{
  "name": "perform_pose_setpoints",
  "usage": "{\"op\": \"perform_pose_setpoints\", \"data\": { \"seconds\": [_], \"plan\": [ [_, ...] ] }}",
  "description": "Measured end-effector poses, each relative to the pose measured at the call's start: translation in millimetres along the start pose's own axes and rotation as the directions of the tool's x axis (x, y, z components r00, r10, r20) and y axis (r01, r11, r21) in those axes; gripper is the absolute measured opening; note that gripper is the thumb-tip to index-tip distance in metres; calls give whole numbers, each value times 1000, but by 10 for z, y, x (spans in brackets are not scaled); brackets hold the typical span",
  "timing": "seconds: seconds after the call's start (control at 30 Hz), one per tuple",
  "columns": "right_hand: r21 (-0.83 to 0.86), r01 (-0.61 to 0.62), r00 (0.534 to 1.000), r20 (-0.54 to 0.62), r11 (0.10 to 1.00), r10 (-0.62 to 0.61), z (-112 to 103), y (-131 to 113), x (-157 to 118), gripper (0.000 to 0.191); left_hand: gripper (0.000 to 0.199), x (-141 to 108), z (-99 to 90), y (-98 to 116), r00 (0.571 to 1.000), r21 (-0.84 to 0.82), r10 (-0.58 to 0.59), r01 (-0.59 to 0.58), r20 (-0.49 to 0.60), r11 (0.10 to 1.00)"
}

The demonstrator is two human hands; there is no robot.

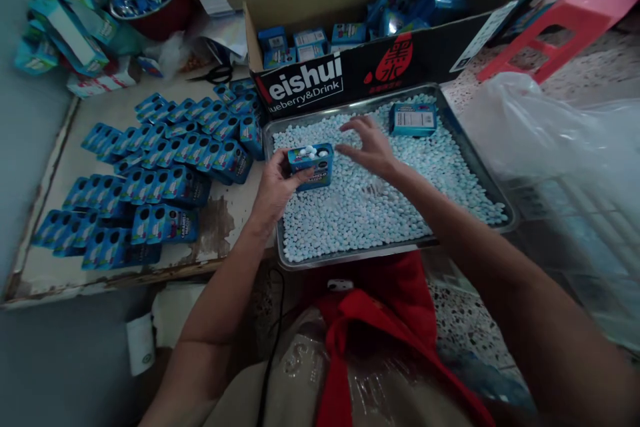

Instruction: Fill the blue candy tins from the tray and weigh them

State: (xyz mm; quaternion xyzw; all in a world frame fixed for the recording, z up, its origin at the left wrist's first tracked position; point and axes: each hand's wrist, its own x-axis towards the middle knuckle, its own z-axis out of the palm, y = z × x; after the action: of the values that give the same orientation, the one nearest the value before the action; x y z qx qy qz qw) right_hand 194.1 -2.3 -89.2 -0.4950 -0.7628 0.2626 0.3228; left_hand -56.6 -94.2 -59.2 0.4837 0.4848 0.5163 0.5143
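Note:
My left hand (275,188) grips a small blue candy box (316,175) near the left side of a metal tray (350,255). White candies (309,150) show at the top of this box. To its right, my right hand (369,147) hovers over the tray with its fingers spread and curved, nothing visible in them. Pale blue and white candies (340,223) cover the tray bottom. Another blue box (413,119) lies on the candies at the back right of the tray.
Many blue boxes (170,147) stand in rows on the worn table (220,227) at left. Behind the tray is a black cardboard carton (360,73) with more boxes inside. Scissors (216,73), a red bowl (167,17), a pink stool (565,27) and clear plastic (545,120) surround the work area.

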Motion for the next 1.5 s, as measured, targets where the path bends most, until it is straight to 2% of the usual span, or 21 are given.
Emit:
{"op": "perform_pose_setpoints", "data": {
  "seconds": [0.07,0.13,0.23,0.33,0.4,0.43,0.47,0.5,0.57,0.63,0.7,0.87,0.97,1.03,1.13,1.23,1.33,1.43,1.5],
  "plan": [
    [-199,90,983,177,976,-54,149,146,110,85,63,-4,-14,25,1000,64,14,-14,-11,998],
    [-303,156,959,274,940,-71,333,171,227,88,62,-19,-48,72,999,180,45,-42,-13,983],
    [-380,170,955,290,909,-57,547,69,307,74,55,-59,-127,149,997,348,75,-65,-13,935],
    [-333,134,963,268,933,-43,605,-18,236,50,47,-96,-189,187,995,456,89,-58,-45,888],
    [-156,-13,986,164,988,39,570,-31,174,44,46,-108,-206,179,993,480,99,-54,-68,876],
    [6,-113,990,88,994,112,533,-36,156,48,47,-111,-206,167,993,464,98,-54,-72,884],
    [208,-198,980,28,958,196,485,-50,149,54,50,-113,-201,150,994,425,89,-52,-69,904],
    [419,-244,963,-2,874,270,427,-79,150,58,53,-115,-190,130,995,365,75,-47,-62,930],
    [739,-223,947,11,635,320,290,-201,161,64,61,-125,-153,85,998,217,37,-26,-44,976],
    [871,-150,961,18,467,276,158,-404,156,66,67,-140,-95,39,999,116,4,0,-36,993],
    [903,-72,971,-34,423,239,68,-648,121,66,71,-158,-22,1,999,83,-16,20,-43,996],
    [889,53,968,-158,455,195,89,-1100,-19,60,70,-218,127,0,997,34,-48,50,-62,998],
    [891,43,972,-143,453,189,174,-1174,-68,57,63,-265,143,29,996,50,-67,70,-55,996],
    [893,12,971,-118,450,209,214,-1132,-59,57,56,-290,138,43,995,111,-72,79,-69,991],
    [897,-38,949,-106,440,298,197,-891,4,53,52,-286,133,61,995,211,-56,73,-87,975],
    [876,-120,897,-106,467,429,47,-451,19,43,52,-201,129,48,999,225,-7,17,-46,974],
    [748,-214,855,-168,629,491,-171,-8,-101,28,61,-52,142,-67,999,87,27,-29,20,996],
    [515,-250,880,-233,820,415,-346,221,-277,19,72,73,208,-259,996,-85,22,-15,81,996],
    [370,-280,901,-217,886,375,-445,252,-349,17,72,115,265,-358,991,-141,12,7,133,990]
  ]
}}
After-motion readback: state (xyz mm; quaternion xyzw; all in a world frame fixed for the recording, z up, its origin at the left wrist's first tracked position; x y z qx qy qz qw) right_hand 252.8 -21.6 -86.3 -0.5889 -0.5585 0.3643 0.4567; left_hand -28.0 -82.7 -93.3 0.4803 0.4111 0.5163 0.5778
